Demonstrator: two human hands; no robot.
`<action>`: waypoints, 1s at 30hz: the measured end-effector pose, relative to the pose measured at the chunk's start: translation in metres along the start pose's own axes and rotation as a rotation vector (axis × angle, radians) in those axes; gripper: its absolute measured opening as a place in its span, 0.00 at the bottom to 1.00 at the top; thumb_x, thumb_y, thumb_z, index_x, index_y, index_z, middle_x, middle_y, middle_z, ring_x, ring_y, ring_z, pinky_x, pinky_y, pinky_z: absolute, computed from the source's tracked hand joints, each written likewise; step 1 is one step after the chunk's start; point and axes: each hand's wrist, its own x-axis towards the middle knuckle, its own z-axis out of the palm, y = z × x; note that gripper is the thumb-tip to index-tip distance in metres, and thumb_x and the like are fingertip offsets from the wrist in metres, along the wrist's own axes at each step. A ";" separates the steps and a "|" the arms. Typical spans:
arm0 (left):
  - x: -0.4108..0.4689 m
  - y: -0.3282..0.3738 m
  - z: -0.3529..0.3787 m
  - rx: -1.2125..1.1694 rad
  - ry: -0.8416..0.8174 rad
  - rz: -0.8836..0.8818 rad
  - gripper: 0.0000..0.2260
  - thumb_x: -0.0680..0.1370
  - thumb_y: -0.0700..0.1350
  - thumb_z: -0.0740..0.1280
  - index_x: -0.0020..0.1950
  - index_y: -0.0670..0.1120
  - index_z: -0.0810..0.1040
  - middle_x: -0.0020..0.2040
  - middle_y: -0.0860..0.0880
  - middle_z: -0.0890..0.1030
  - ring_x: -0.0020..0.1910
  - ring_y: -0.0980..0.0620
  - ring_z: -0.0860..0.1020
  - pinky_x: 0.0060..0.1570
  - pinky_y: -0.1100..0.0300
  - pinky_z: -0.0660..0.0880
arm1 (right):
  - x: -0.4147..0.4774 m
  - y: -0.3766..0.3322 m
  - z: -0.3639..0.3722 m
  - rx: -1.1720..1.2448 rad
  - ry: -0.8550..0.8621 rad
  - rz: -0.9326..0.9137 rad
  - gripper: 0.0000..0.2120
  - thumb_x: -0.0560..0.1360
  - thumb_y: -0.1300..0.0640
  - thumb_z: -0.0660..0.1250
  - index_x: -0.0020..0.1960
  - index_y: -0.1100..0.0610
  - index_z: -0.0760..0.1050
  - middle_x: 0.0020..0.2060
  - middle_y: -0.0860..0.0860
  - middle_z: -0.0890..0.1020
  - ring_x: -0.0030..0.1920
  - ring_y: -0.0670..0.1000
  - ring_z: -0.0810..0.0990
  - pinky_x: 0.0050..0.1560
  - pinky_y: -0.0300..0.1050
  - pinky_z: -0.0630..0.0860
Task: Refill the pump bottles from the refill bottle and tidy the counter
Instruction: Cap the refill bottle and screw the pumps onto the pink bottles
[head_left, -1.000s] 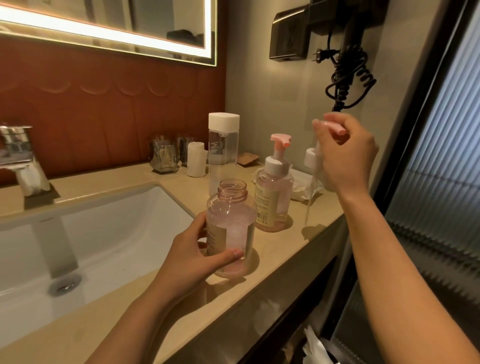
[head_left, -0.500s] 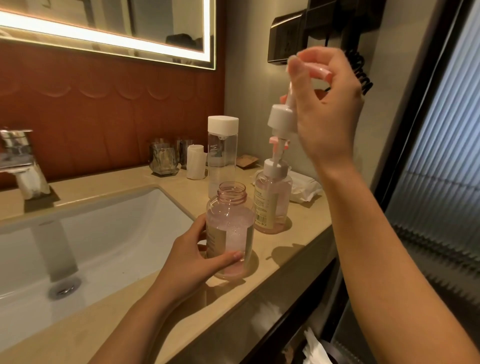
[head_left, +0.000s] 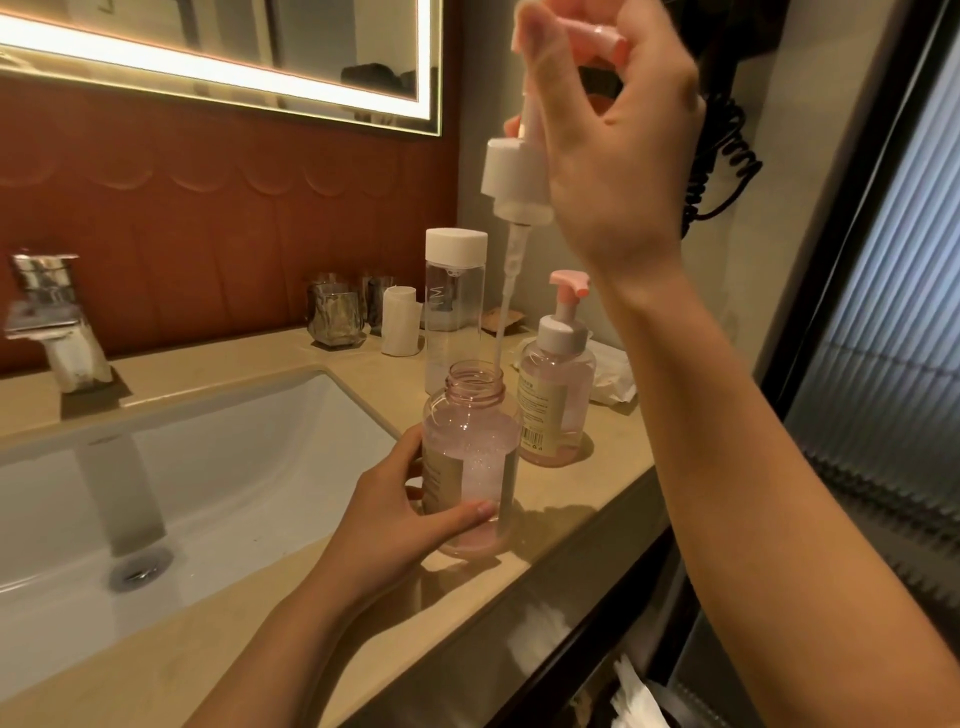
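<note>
While the left hand (head_left: 387, 519) grips the open bottle (head_left: 470, 452), the right hand (head_left: 613, 156), pinching the pump head (head_left: 511, 176), should lower its tube (head_left: 506, 291) straight.

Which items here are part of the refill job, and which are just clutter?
In the job: open pink bottle, gripped by left hand; pump head, held by right hand; second pump bottle; tall white-capped bottle, likely the refill.
Lying about: glass tumblers, rolled cloth, crumpled tissue, faucet.
</note>
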 end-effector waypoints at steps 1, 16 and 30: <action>0.000 -0.001 0.000 0.001 0.002 0.000 0.31 0.57 0.68 0.74 0.56 0.71 0.66 0.50 0.77 0.73 0.53 0.73 0.73 0.41 0.77 0.71 | 0.001 0.000 0.001 0.017 0.007 -0.002 0.14 0.75 0.57 0.65 0.53 0.68 0.73 0.43 0.57 0.80 0.38 0.47 0.81 0.35 0.36 0.78; 0.001 0.003 0.001 0.021 -0.007 -0.035 0.31 0.58 0.66 0.72 0.57 0.70 0.63 0.53 0.72 0.70 0.53 0.67 0.73 0.41 0.74 0.71 | -0.027 0.023 0.015 0.005 -0.103 0.132 0.12 0.76 0.54 0.66 0.53 0.61 0.74 0.46 0.51 0.80 0.44 0.46 0.81 0.37 0.45 0.81; 0.000 0.003 0.000 0.010 -0.004 -0.033 0.29 0.59 0.63 0.72 0.56 0.71 0.65 0.50 0.72 0.74 0.50 0.75 0.72 0.40 0.77 0.71 | -0.088 0.033 0.007 0.049 -0.237 0.296 0.14 0.74 0.46 0.65 0.55 0.53 0.74 0.50 0.49 0.80 0.48 0.49 0.81 0.44 0.49 0.82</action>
